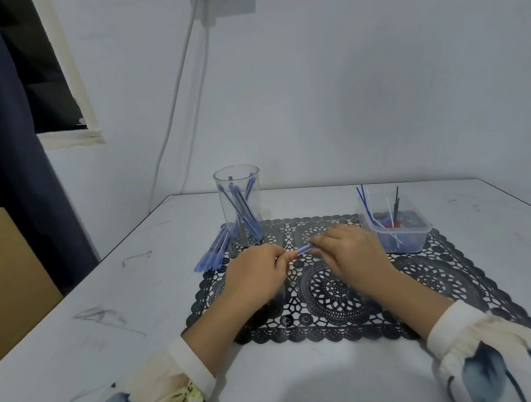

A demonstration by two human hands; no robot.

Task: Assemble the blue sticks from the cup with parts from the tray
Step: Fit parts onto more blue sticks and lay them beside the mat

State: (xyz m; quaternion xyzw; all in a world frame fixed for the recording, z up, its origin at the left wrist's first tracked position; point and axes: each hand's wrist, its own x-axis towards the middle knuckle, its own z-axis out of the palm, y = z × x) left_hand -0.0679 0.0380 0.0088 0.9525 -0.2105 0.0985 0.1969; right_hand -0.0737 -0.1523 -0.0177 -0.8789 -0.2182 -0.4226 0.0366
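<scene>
Pinching one stick [304, 248] between left hand [256, 273] and right hand [348, 251] over mat [335, 289], near of cup [239, 202] and tray [415, 238]; should keep axis straight, push gently, avoid bending.

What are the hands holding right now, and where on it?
One blue stick: left hand pinches one end, right hand grips the other end.

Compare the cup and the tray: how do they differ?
The cup is tall and round; the tray is low and rectangular. The cup stands at the mat's far left corner, the tray at its far right. The cup holds blue sticks; the tray holds thin rods and small red and dark parts. Both are clear plastic.
</scene>
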